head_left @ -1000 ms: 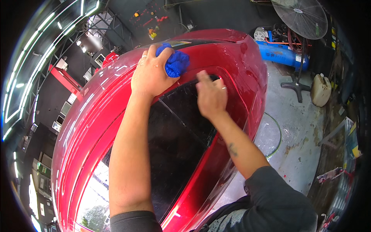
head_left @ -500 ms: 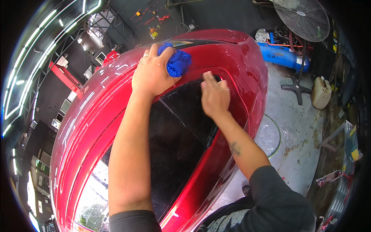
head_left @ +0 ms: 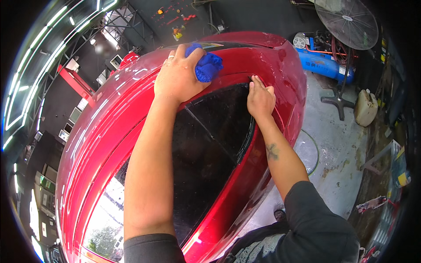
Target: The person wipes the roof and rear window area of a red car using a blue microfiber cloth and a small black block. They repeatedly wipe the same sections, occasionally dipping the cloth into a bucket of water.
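Observation:
Bunched under my left hand (head_left: 179,79) is a blue microfiber cloth (head_left: 208,66), pressed against the wet red roof edge of a car (head_left: 237,61). The fingers curl round the cloth, and a ring shows on one of them. My right hand (head_left: 262,98) is at the narrow rear corner of the dark side window (head_left: 206,144), fingers together and bent toward the frame. A small dark tip shows at its fingertips; what it belongs to is hidden. Water beads and streaks mark the glass and the paint around it.
Beyond the car's rear stand a blue air compressor (head_left: 322,65) and a pedestal fan (head_left: 348,19). A whitish jerrycan (head_left: 366,107) sits on the wet grey floor by the fan's base. A thin green hose (head_left: 316,151) curves beside the car. A red lift post (head_left: 75,84) rises on the far side.
My right hand has moved right and slightly up, off the middle of the rear glass to the window's rear corner. The left hand still presses the cloth on the roof edge.

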`<state>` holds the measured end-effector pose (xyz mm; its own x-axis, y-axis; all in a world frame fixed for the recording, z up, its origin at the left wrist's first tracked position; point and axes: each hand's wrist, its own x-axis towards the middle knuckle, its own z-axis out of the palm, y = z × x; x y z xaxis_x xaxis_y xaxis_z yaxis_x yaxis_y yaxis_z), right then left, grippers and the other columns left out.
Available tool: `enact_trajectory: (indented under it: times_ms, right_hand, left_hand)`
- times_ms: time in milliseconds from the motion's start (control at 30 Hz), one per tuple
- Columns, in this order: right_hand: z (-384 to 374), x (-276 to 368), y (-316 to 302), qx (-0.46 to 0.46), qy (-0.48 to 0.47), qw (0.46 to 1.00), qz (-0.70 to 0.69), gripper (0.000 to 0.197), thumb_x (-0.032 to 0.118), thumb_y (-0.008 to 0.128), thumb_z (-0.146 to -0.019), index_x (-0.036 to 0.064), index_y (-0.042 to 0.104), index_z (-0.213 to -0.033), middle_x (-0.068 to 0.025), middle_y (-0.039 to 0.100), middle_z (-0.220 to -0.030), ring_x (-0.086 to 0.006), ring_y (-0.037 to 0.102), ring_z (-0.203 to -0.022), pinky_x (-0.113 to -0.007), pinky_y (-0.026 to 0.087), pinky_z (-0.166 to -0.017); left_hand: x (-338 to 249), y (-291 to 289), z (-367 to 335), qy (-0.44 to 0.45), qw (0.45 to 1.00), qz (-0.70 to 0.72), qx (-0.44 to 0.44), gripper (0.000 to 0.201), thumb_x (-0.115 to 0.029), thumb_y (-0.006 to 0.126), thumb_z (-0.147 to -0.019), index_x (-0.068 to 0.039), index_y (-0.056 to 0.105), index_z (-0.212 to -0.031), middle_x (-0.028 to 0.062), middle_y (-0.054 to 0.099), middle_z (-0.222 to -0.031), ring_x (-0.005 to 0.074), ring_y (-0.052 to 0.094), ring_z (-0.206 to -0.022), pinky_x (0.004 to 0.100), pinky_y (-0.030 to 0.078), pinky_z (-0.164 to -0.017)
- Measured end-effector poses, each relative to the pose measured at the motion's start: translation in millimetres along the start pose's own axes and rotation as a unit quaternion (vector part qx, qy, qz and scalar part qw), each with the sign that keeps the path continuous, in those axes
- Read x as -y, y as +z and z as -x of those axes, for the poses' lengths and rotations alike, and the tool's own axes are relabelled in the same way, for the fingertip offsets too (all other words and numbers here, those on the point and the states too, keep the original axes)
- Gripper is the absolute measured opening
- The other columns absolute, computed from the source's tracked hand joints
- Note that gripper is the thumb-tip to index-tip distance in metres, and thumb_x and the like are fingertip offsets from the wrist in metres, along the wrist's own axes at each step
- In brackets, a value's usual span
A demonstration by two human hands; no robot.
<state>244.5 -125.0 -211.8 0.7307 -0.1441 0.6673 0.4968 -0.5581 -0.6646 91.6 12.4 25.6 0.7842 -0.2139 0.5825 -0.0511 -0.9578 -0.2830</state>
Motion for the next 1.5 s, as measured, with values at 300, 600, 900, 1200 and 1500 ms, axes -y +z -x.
enact_trajectory:
  times_ms: [300, 600, 900, 1200, 1500]
  right_hand:
    - [0.9, 11.8, -2.2, 0.007, -0.019, 0.999, 0.029, 0.043, 0.033, 0.05, -0.116, 0.0141, 0.074, -0.146, -0.0081, 0.073, -0.152, -0.0374, 0.068, -0.11, -0.051, 0.053, -0.099]
    - [-8.1, -4.9, 3.9, -0.024, -0.007, 1.0, 0.015, 0.044, 0.036, 0.048, -0.118, 0.0142, 0.074, -0.146, -0.0088, 0.073, -0.151, -0.0395, 0.071, -0.106, -0.05, 0.056, -0.098]
    - [-5.3, 10.3, -0.4, 0.015, -0.053, 0.998, 0.026, 0.044, 0.033, 0.052, -0.116, 0.0129, 0.073, -0.149, -0.0079, 0.07, -0.156, -0.0372, 0.068, -0.108, -0.049, 0.054, -0.1]
    - [-8.6, 6.0, -2.0, -0.006, -0.054, 0.998, 0.016, 0.046, 0.034, 0.047, -0.118, 0.0107, 0.073, -0.148, -0.0102, 0.073, -0.152, -0.0367, 0.07, -0.108, -0.047, 0.054, -0.1]
    - [13.5, 50.8, -23.2, 0.084, -0.116, 0.99, 0.004, 0.047, 0.029, 0.049, -0.116, 0.0071, 0.071, -0.151, -0.0115, 0.069, -0.157, -0.0402, 0.067, -0.109, -0.046, 0.052, -0.103]
  left_hand:
    - [5.8, 1.5, -0.3, 0.026, 0.999, -0.019, -0.016, 0.067, -0.034, 0.093, -0.079, -0.021, 0.069, -0.14, 0.0201, 0.062, -0.146, 0.0459, 0.064, -0.134, 0.0543, 0.056, -0.113]
    - [0.2, -1.2, -2.0, 0.022, 1.0, -0.01, -0.009, 0.07, -0.03, 0.093, -0.076, -0.018, 0.069, -0.141, 0.0194, 0.061, -0.148, 0.045, 0.061, -0.139, 0.0537, 0.053, -0.118]
    - [2.7, 0.0, 1.8, 0.007, 1.0, -0.012, -0.006, 0.067, -0.028, 0.093, -0.076, -0.02, 0.069, -0.139, 0.0192, 0.063, -0.145, 0.0448, 0.063, -0.137, 0.054, 0.054, -0.116]
    - [-0.3, -0.8, 0.7, 0.009, 1.0, -0.014, -0.005, 0.069, -0.029, 0.094, -0.076, -0.021, 0.069, -0.139, 0.0188, 0.063, -0.146, 0.0441, 0.062, -0.138, 0.0532, 0.054, -0.116]
    - [14.0, 3.5, 10.5, 0.014, 1.0, -0.026, -0.002, 0.066, -0.025, 0.092, -0.078, -0.021, 0.068, -0.14, 0.0191, 0.062, -0.147, 0.0448, 0.061, -0.139, 0.0542, 0.055, -0.115]
